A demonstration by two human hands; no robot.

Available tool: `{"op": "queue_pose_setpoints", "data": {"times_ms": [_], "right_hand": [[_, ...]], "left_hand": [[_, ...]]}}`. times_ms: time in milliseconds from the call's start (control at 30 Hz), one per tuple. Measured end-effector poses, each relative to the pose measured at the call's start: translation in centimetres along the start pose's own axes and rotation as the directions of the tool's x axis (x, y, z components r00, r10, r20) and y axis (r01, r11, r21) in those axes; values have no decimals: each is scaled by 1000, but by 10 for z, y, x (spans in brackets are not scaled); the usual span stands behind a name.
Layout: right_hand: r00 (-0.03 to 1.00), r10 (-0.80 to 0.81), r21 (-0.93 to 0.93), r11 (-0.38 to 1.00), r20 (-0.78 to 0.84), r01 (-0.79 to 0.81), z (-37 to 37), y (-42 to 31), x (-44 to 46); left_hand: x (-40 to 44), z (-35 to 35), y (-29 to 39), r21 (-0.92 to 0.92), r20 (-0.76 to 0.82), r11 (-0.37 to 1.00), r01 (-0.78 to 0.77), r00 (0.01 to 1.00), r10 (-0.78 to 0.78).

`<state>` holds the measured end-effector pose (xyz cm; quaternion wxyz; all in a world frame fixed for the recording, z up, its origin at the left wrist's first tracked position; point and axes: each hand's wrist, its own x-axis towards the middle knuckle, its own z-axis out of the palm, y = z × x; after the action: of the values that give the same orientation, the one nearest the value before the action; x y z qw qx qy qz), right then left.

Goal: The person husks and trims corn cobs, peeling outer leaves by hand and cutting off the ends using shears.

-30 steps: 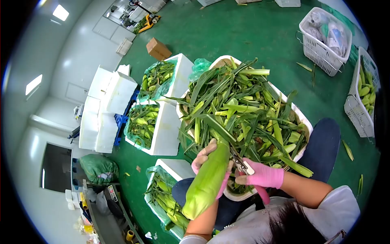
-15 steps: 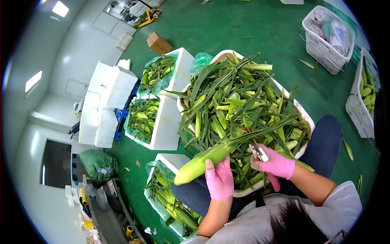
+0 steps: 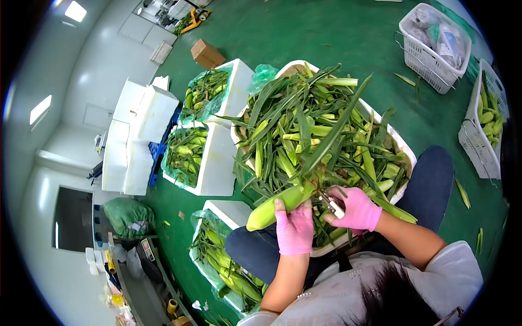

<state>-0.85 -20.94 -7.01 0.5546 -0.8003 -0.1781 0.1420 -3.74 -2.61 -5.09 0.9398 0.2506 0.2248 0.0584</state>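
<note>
My left hand (image 3: 294, 231), in a pink glove with bare fingertips, is closed round a green ear of corn (image 3: 276, 207), thumb on top. The ear tilts with its rounded end to the lower left and its leafy, silky end to the upper right. In my right hand (image 3: 354, 209), also gloved in pink, are pruning shears (image 3: 332, 205). The blades meet the leafy end of the ear; exactly what lies between them is hidden. Beneath both hands stands a large white tub (image 3: 405, 150) heaped with husks and leaves (image 3: 321, 130).
White foam boxes (image 3: 216, 163) of corn with green liners stand to the left. A white basket (image 3: 435, 70) of bagged items and another basket (image 3: 478, 146) of corn are at the right. A carton (image 3: 207, 53) sits behind. Loose leaves (image 3: 462, 193) lie on the floor.
Over the last second the ear has turned from steep to slanting, and my left hand has changed its hold to the underside. My right hand has brought the shears against the leafy end.
</note>
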Motion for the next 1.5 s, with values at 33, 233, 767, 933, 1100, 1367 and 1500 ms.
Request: {"op": "queue_pose_setpoints", "data": {"times_ms": [33,233,767,933,1100,1367,1500], "right_hand": [[995,85,91,992,46,-89,0,-1,-4],[970,242,35,969,23,-243,9,-12,-31],[858,361,770,400,367,-497,30,9,-39],[670,355,572,350,652,-742,56,54,-81],[549,413,343,474,726,-811,56,29,-69],[509,442,158,621,739,-768,92,-10,-30],[485,442,85,667,755,-740,123,-25,-12]], "left_hand": [[1,-2,0,5,-6,1000,-14,1000,14],[9,-3,0,259,92,911,-322,947,309],[-63,-46,103,432,57,566,-702,648,760],[-222,-290,182,226,-713,650,-726,331,618],[-392,-438,113,483,-826,585,-651,-560,59],[-297,-444,141,778,-605,628,0,-271,749],[-167,-495,179,789,-363,205,579,170,916]]}}
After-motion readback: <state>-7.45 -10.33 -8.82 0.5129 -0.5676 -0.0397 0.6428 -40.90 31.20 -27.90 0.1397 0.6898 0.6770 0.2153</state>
